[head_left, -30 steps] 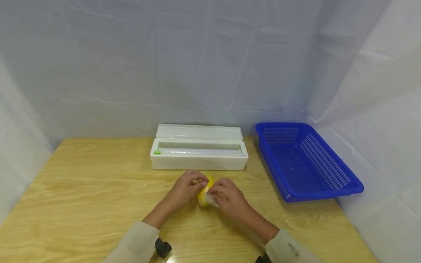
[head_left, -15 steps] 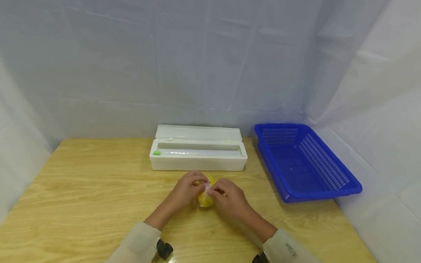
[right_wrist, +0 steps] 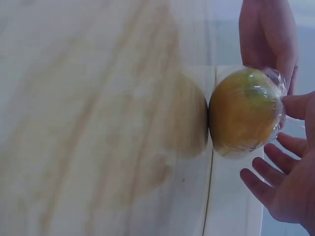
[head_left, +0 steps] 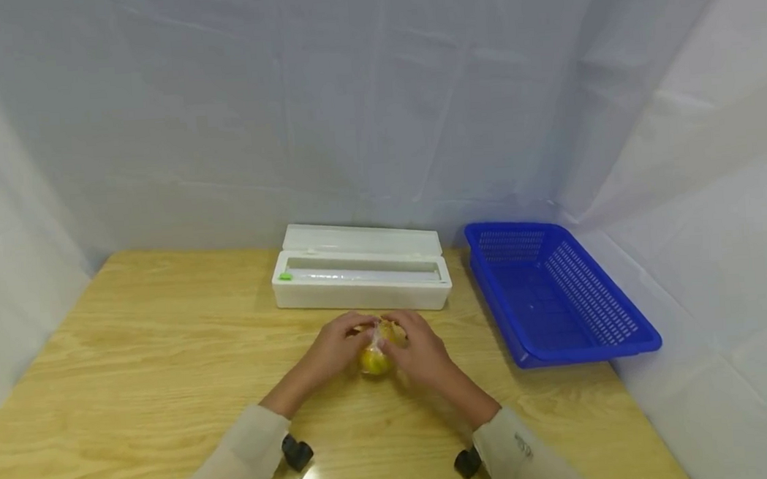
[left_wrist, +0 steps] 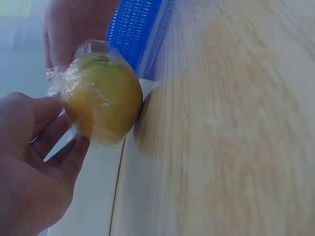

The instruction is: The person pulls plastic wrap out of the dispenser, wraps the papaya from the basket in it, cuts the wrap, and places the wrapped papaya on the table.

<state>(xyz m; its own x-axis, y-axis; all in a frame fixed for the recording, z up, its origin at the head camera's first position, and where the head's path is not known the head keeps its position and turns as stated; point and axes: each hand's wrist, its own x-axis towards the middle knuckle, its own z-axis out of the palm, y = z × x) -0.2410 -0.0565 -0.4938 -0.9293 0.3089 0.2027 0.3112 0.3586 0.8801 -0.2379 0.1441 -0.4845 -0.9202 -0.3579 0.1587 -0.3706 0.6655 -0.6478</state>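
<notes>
A round yellow-orange fruit (head_left: 375, 361) with a greenish patch rests on the table, wrapped in clear cling film (left_wrist: 81, 86). On its left, my left hand (head_left: 339, 350) pinches the gathered film at the top, with its other fingertips against the fruit's side. My right hand (head_left: 425, 354) is on the opposite side. In the right wrist view its thumb tip touches the bunched film, while the other fingers of that right hand (right_wrist: 290, 182) are spread beside the fruit.
Behind the hands stands a white cling film dispenser (head_left: 361, 297), lid raised, with a film roll (head_left: 359, 274) inside and a green slider (head_left: 285, 277) at its left end. A blue plastic basket (head_left: 503, 320) sits at the right edge of the wooden table (head_left: 166, 355).
My right hand has gone from pinching the film at the fruit's top to spreading its fingers around the right side. The left hand stays nearly in place. More of the fruit shows.
</notes>
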